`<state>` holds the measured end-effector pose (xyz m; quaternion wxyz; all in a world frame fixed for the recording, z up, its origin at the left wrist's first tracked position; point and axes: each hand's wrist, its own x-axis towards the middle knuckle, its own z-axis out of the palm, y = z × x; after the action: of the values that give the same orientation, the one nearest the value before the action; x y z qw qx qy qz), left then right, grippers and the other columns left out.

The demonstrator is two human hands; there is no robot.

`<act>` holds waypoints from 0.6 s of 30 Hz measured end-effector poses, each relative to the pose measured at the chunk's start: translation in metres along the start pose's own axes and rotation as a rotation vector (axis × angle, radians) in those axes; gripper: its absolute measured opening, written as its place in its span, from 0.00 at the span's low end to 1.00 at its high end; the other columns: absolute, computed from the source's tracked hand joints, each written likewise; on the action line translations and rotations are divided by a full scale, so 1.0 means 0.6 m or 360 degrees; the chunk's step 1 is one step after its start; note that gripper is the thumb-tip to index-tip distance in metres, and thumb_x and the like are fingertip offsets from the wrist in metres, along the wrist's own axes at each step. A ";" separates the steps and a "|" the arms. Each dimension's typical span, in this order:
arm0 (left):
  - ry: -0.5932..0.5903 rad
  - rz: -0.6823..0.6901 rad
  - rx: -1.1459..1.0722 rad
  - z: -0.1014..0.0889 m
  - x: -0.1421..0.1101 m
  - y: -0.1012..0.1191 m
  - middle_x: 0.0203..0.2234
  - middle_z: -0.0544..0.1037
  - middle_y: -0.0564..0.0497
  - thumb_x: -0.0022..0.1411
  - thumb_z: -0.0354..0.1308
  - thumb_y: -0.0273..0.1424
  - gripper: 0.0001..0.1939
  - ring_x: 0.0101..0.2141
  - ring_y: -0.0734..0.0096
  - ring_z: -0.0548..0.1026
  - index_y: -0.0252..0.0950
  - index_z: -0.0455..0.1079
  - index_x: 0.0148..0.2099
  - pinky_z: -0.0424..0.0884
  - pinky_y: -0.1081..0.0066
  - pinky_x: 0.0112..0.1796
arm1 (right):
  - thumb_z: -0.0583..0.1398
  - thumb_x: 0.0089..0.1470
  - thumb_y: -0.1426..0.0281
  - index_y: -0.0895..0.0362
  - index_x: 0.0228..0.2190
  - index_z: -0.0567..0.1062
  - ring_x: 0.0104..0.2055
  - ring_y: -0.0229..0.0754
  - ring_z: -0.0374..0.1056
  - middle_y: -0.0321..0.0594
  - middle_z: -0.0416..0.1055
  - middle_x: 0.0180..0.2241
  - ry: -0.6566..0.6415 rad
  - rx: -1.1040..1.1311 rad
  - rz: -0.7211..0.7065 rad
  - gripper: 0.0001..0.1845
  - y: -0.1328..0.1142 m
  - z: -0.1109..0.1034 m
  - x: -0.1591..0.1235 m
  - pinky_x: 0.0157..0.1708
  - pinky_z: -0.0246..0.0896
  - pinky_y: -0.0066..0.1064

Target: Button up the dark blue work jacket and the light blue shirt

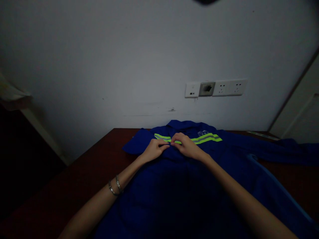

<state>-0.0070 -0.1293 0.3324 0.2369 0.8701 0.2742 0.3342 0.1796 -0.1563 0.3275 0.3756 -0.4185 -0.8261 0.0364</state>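
Note:
A dark blue work jacket (199, 172) with a yellow-green and grey reflective strip (206, 138) across the chest lies spread out, its collar (184, 124) toward the wall. My left hand (156, 148) pinches the jacket's front just below the strip, thumb and fingers pressed together. Right beside it, my right hand (185, 145) pinches the same spot from the other side, with fingers bent. The fingertips of both hands nearly meet at the front opening. Whatever small part lies between them is too small and dark to make out.
Beneath the jacket is a dark reddish-brown table (99, 159) set against a pale wall (124, 59). Wall sockets (229, 88) sit above it. One sleeve (269, 147) stretches to the right. A pale panel (301, 109) stands at far right, and light cloth (12, 89) hangs at far left.

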 end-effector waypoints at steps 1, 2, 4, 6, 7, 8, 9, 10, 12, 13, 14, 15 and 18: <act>0.0031 -0.0004 -0.0018 0.000 0.000 0.000 0.36 0.78 0.49 0.56 0.54 0.31 0.10 0.37 0.67 0.73 0.37 0.75 0.39 0.65 0.71 0.40 | 0.55 0.52 0.72 0.58 0.29 0.70 0.36 0.40 0.60 0.40 0.67 0.31 0.0045 0.0044 0.0004 0.04 0.002 0.004 0.000 0.37 0.55 0.31; 0.0057 -0.0017 -0.0036 0.001 0.001 0.001 0.36 0.78 0.49 0.56 0.55 0.31 0.10 0.37 0.67 0.73 0.37 0.75 0.39 0.65 0.70 0.41 | 0.55 0.52 0.71 0.57 0.28 0.70 0.36 0.40 0.61 0.39 0.67 0.31 0.0087 0.0080 0.0007 0.04 0.004 0.007 0.000 0.37 0.55 0.32; 0.0105 -0.0072 -0.0089 0.002 0.003 0.001 0.35 0.78 0.49 0.55 0.55 0.32 0.10 0.36 0.67 0.74 0.36 0.75 0.38 0.66 0.70 0.40 | 0.55 0.52 0.71 0.57 0.28 0.70 0.37 0.40 0.61 0.39 0.68 0.31 0.0170 0.0134 0.0009 0.04 0.004 0.012 0.001 0.38 0.55 0.33; 0.0144 -0.0158 -0.0200 0.003 0.004 -0.002 0.34 0.78 0.48 0.54 0.56 0.32 0.10 0.35 0.67 0.74 0.35 0.75 0.37 0.66 0.69 0.40 | 0.55 0.51 0.72 0.57 0.28 0.70 0.37 0.40 0.61 0.39 0.68 0.31 0.0259 0.0189 0.0024 0.04 0.001 0.017 0.001 0.39 0.55 0.33; 0.0161 -0.0213 -0.0280 0.004 0.005 -0.004 0.34 0.78 0.48 0.53 0.57 0.32 0.10 0.35 0.66 0.74 0.34 0.76 0.37 0.66 0.69 0.40 | 0.55 0.51 0.72 0.57 0.27 0.70 0.37 0.40 0.62 0.39 0.68 0.31 0.0297 0.0224 0.0039 0.04 0.000 0.019 0.002 0.39 0.55 0.33; 0.0174 -0.0275 -0.0373 0.006 0.005 -0.006 0.34 0.78 0.47 0.52 0.58 0.33 0.11 0.35 0.66 0.74 0.34 0.76 0.37 0.66 0.69 0.40 | 0.55 0.51 0.71 0.57 0.27 0.70 0.36 0.40 0.62 0.39 0.68 0.31 0.0330 0.0265 0.0062 0.04 -0.002 0.021 0.002 0.39 0.55 0.33; 0.0179 -0.0343 -0.0476 0.007 0.006 -0.010 0.34 0.78 0.47 0.51 0.58 0.33 0.11 0.34 0.66 0.74 0.34 0.76 0.37 0.66 0.69 0.40 | 0.55 0.51 0.71 0.57 0.26 0.70 0.36 0.40 0.63 0.39 0.68 0.30 0.0355 0.0311 0.0093 0.05 -0.003 0.024 0.003 0.39 0.56 0.32; 0.0179 -0.0409 -0.0586 0.008 0.006 -0.013 0.34 0.78 0.47 0.51 0.59 0.33 0.12 0.33 0.67 0.74 0.33 0.76 0.37 0.66 0.68 0.39 | 0.55 0.51 0.71 0.58 0.26 0.70 0.36 0.40 0.63 0.39 0.69 0.30 0.0374 0.0360 0.0132 0.05 -0.004 0.027 0.004 0.38 0.56 0.32; 0.0158 -0.0520 -0.0808 0.011 0.005 -0.019 0.32 0.78 0.47 0.49 0.61 0.33 0.13 0.30 0.69 0.74 0.32 0.75 0.37 0.67 0.69 0.37 | 0.55 0.51 0.70 0.58 0.26 0.70 0.35 0.39 0.64 0.39 0.69 0.30 0.0393 0.0465 0.0215 0.06 -0.005 0.035 0.005 0.38 0.57 0.31; 0.0140 -0.0556 -0.0915 0.012 0.004 -0.022 0.32 0.78 0.46 0.48 0.61 0.33 0.14 0.29 0.70 0.74 0.31 0.75 0.37 0.67 0.69 0.37 | 0.55 0.50 0.70 0.58 0.26 0.71 0.35 0.39 0.65 0.39 0.69 0.30 0.0398 0.0518 0.0257 0.06 -0.005 0.039 0.005 0.38 0.57 0.31; 0.0118 -0.0582 -0.1011 0.013 0.003 -0.024 0.31 0.78 0.46 0.48 0.62 0.33 0.14 0.29 0.71 0.73 0.31 0.75 0.37 0.67 0.69 0.36 | 0.55 0.50 0.69 0.58 0.27 0.71 0.35 0.39 0.65 0.39 0.69 0.30 0.0400 0.0566 0.0297 0.07 -0.004 0.042 0.006 0.37 0.58 0.31; 0.0100 -0.0598 -0.1089 0.013 0.002 -0.026 0.31 0.78 0.46 0.47 0.62 0.33 0.14 0.28 0.71 0.73 0.30 0.75 0.37 0.67 0.69 0.36 | 0.55 0.50 0.69 0.59 0.27 0.71 0.35 0.39 0.65 0.39 0.70 0.30 0.0396 0.0605 0.0334 0.07 -0.003 0.045 0.006 0.37 0.58 0.31; 0.0088 -0.0620 -0.1151 0.011 0.002 -0.028 0.31 0.78 0.46 0.47 0.63 0.32 0.14 0.29 0.72 0.73 0.30 0.75 0.36 0.67 0.70 0.36 | 0.56 0.49 0.67 0.59 0.28 0.73 0.36 0.40 0.66 0.40 0.71 0.31 0.0312 0.0652 0.0400 0.08 0.004 0.044 0.008 0.37 0.59 0.31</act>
<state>-0.0070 -0.1177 0.3182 0.5789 0.6532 0.3047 0.3812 0.1622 -0.1445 0.3107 0.5233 -0.4346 -0.7027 0.2086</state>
